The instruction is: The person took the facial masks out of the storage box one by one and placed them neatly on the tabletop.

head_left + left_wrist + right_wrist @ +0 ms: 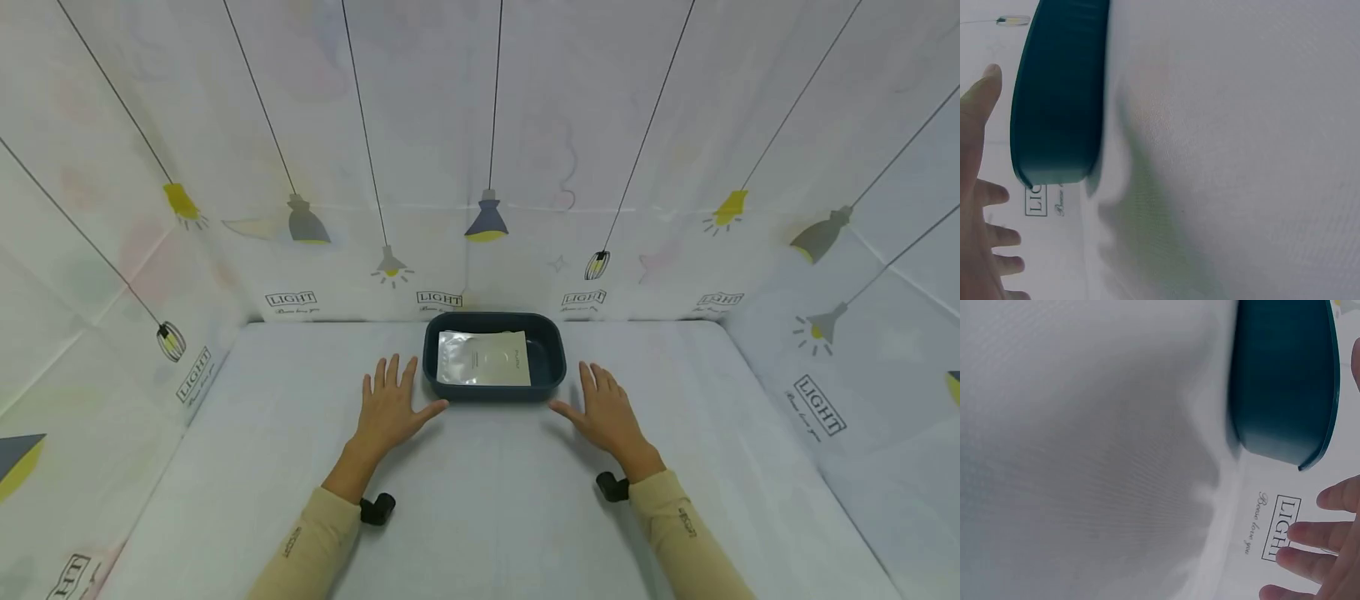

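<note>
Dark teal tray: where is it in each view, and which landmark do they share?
Head: the tray sits just below centre.
Left wrist: the tray is upper left, cut by the top edge.
Right wrist: the tray is upper right, cut by the top edge.
Shared landmark: boxed LIGHT lettering on the backdrop, repeated in the head view.

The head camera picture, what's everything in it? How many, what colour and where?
tub: 1, dark blue-green, at the table's far edge
packet: 1 that I can see, silver and cream, inside the tub
table: 1, white, under the tub
walls: 3, white, behind and beside the table
lamp drawings: several, yellow, grey, blue, black, on the walls
LIGHT signs: several, black lettering, on the walls
wrist gadgets: 2, black, one by each wrist
sleeves: 2, beige, on the forearms
left grip: 1, bare, near the tub's left end
right grip: 1, bare, near its right end
</note>
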Demonstrator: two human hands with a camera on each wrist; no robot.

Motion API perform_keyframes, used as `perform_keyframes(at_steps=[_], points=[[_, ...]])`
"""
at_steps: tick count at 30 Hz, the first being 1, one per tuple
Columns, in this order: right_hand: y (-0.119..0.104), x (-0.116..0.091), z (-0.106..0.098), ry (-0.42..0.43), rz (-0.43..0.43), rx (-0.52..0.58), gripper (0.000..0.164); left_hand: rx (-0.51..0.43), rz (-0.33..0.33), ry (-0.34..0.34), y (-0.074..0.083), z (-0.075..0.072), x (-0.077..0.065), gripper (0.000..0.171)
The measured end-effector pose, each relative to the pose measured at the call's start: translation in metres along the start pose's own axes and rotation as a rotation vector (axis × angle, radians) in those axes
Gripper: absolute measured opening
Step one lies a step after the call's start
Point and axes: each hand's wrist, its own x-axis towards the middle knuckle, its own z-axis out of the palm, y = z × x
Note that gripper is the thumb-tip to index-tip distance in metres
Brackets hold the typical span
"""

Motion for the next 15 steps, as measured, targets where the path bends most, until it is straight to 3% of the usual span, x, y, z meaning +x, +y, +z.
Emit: perform_keyframes(at_steps=[9,15], points=[[-0.001,0.007,-0.003,-0.062,0.028,0.11,0.101,-0.171,-0.057,-0.043,-0.002,-0.002,0.005,0.104],[0.003,0.011,0.0,-0.113,0.077,0.232,0.099,-0.303,-0.067,0.003,-0.006,0.003,0.01,0.103]])
